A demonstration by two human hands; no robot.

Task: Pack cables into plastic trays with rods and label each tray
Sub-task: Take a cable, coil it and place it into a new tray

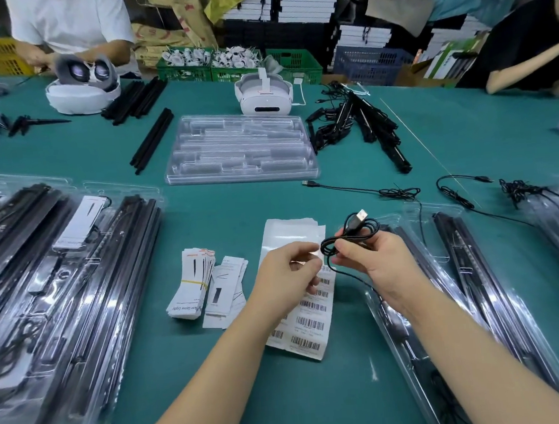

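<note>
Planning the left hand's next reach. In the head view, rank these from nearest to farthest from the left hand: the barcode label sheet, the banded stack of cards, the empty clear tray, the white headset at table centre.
1. Barcode label sheet: directly under the left hand.
2. Banded stack of cards: just to its left.
3. Empty clear tray: farther up the table.
4. White headset: behind that tray, farthest.

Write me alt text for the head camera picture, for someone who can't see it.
Over a green table, a person's right hand grips a coiled black USB cable while the left hand pinches a small piece beside it, above a barcode label sheet. Packed plastic trays lie left; an empty tray sits beyond.
</note>
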